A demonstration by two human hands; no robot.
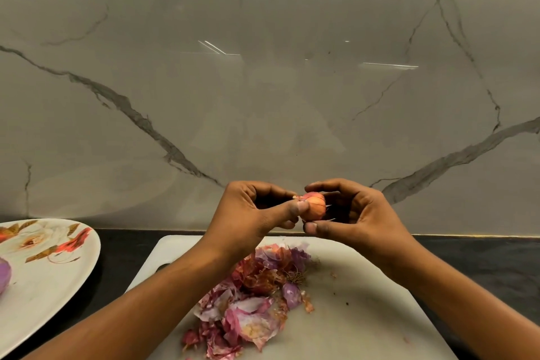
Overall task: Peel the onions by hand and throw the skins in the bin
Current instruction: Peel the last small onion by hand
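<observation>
Both hands are up in the middle of the frame with a small onion (314, 209) held between them, above the far edge of the white cutting board (365, 301). The left hand (257, 215) pinches the onion's left end with thumb and curled fingers; the right hand (347, 213) cups it from the other side, fingers curled round it and thumb underneath. The onion has its orangey dry skin on (at least on the side facing us). Below the hands, a heap of pink and purple skins (251, 298) lies on the board. At the left edge sits a flowery plate (49, 266) with what looks like a peeled onion (4, 275), mostly cut off.
</observation>
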